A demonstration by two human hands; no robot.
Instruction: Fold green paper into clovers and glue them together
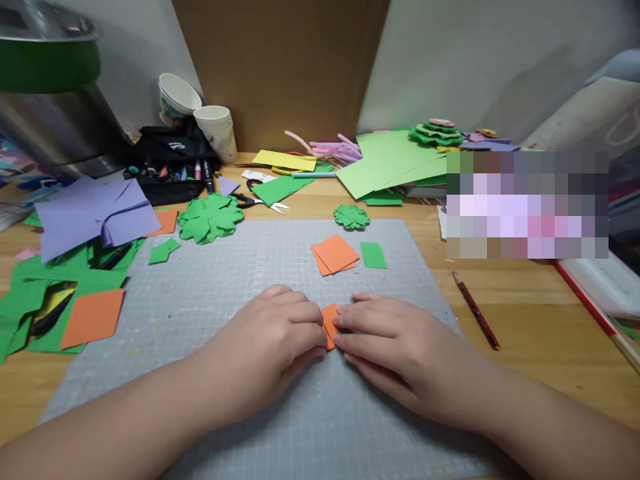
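Between my two hands lies a small piece of orange paper on the grey cutting mat, largely covered by fingers. My left hand has its fingers curled onto the paper's left side. From the other side, my right hand presses its fingertips on the right part. Just beyond them rest stacked orange paper squares and a small green paper rectangle. Two layered green paper flowers, one large and one small, sit along the mat's far edge.
Green scraps, purple paper and an orange square pile up at left. Scissors, a black pencil case and paper cups stand behind. A pencil lies right of the mat. One area at right is pixelated.
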